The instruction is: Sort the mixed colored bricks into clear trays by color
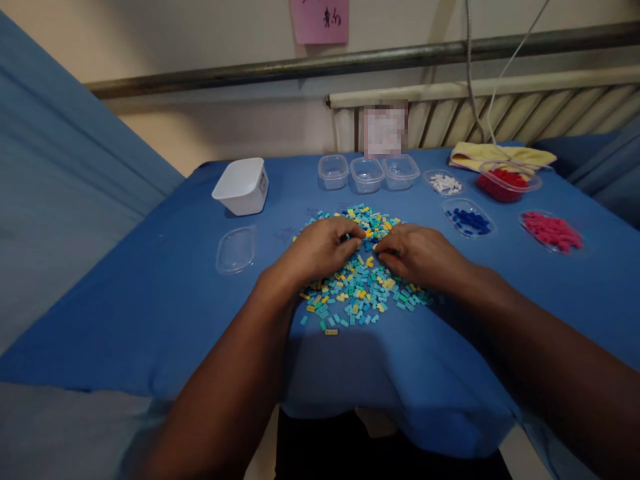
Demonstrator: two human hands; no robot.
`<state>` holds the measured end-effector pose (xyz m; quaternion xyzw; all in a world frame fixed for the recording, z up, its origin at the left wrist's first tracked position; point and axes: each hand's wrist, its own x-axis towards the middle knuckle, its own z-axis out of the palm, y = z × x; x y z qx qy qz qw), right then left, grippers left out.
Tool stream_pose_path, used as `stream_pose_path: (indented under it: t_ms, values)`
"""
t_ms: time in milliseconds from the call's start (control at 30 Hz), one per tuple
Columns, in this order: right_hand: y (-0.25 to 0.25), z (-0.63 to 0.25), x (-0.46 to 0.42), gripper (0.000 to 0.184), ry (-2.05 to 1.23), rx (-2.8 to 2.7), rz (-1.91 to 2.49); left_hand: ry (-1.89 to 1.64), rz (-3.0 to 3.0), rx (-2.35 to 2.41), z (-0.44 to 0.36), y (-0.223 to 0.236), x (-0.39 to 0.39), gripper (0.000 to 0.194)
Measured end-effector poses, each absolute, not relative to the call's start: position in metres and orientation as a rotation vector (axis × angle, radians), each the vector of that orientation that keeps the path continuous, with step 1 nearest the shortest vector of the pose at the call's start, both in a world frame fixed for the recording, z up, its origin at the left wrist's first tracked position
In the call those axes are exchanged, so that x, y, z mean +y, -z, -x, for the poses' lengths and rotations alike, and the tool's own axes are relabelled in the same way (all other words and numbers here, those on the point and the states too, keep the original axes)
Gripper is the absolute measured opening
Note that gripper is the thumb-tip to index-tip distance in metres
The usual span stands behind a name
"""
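At the centre of the bench point(150, 300), the left hand point(327, 247) and right hand point(417, 250) face each other over loose bricks point(350, 297), fingers curled narrow; whether either grips a brick cannot be told. Left: lid point(237, 250), white box point(243, 188). Behind: three tubs point(367, 177). Right: white pieces point(445, 185), blue pieces point(469, 221), red pieces point(503, 187), pink pieces point(553, 231).

Small toy bricks point(361, 294), teal, green, yellow; loose heap, scattered at edges, on blue cloth point(165, 287)

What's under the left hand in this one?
Loose bricks, mostly blue-green and yellow, show around the left hand. What lies directly beneath its palm is covered, so I can't tell which bricks, if any, are there.
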<state>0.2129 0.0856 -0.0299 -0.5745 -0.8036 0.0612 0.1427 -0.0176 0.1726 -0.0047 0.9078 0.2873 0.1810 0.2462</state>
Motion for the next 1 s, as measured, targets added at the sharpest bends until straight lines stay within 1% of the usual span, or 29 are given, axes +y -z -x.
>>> stream_pose_path:
  t_ms: [100,200,300,400,567,700,800,900,1000]
  values:
    - [0.025,-0.206,0.087,0.023,-0.157,-2.390,1.776,-0.683,-2.446,0.999,0.019,0.008,0.180,0.019]
    - [0.022,-0.202,0.087,0.024,-0.143,-2.406,1.840,-0.706,-2.458,1.039,0.017,0.017,0.182,0.019]
    - [0.022,-0.205,0.088,0.027,-0.114,-2.407,1.833,-0.645,-2.616,0.873,0.009,0.025,0.177,0.022]
    - [0.021,-0.222,0.089,0.025,-0.070,-2.272,1.875,-0.511,-2.842,0.726,-0.002,0.030,0.171,0.029]
    - [0.017,-0.286,0.086,0.024,0.081,-1.866,2.104,-0.301,-2.974,0.786,-0.016,0.025,0.170,0.034]
    - [0.020,-0.331,0.081,0.024,0.084,-1.661,2.364,-0.259,-2.962,0.778,-0.017,0.020,0.174,0.033]
    - [0.026,-0.347,0.078,0.025,0.080,-1.570,2.489,-0.212,-2.929,0.839,-0.016,0.018,0.174,0.032]
    - [0.031,-0.351,0.078,0.027,0.105,-1.570,2.469,-0.214,-2.892,0.843,-0.016,0.017,0.173,0.035]
    - [0.033,-0.341,0.078,0.032,0.197,-1.651,2.306,-0.229,-2.878,0.830,-0.016,0.018,0.173,0.033]
